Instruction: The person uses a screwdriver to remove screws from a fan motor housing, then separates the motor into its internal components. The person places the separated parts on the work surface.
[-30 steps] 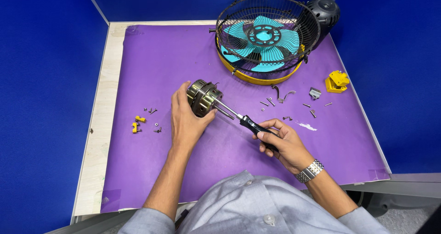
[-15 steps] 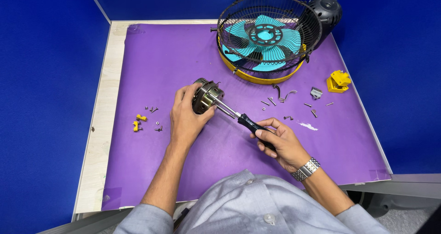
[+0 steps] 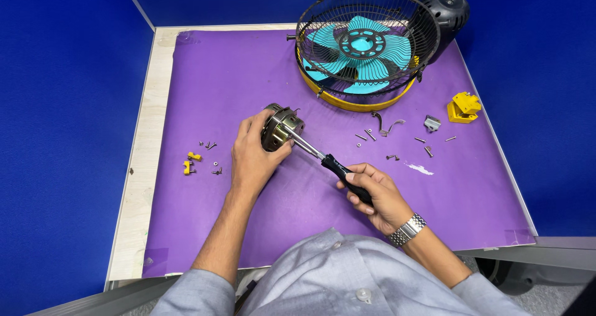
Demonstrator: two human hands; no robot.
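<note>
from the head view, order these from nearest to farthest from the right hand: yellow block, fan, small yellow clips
1. Fan, up the mat beyond the right hand.
2. Yellow block, at the mat's right edge; close to the fan's distance, hard to call.
3. Small yellow clips, far left, past the left hand.
</note>
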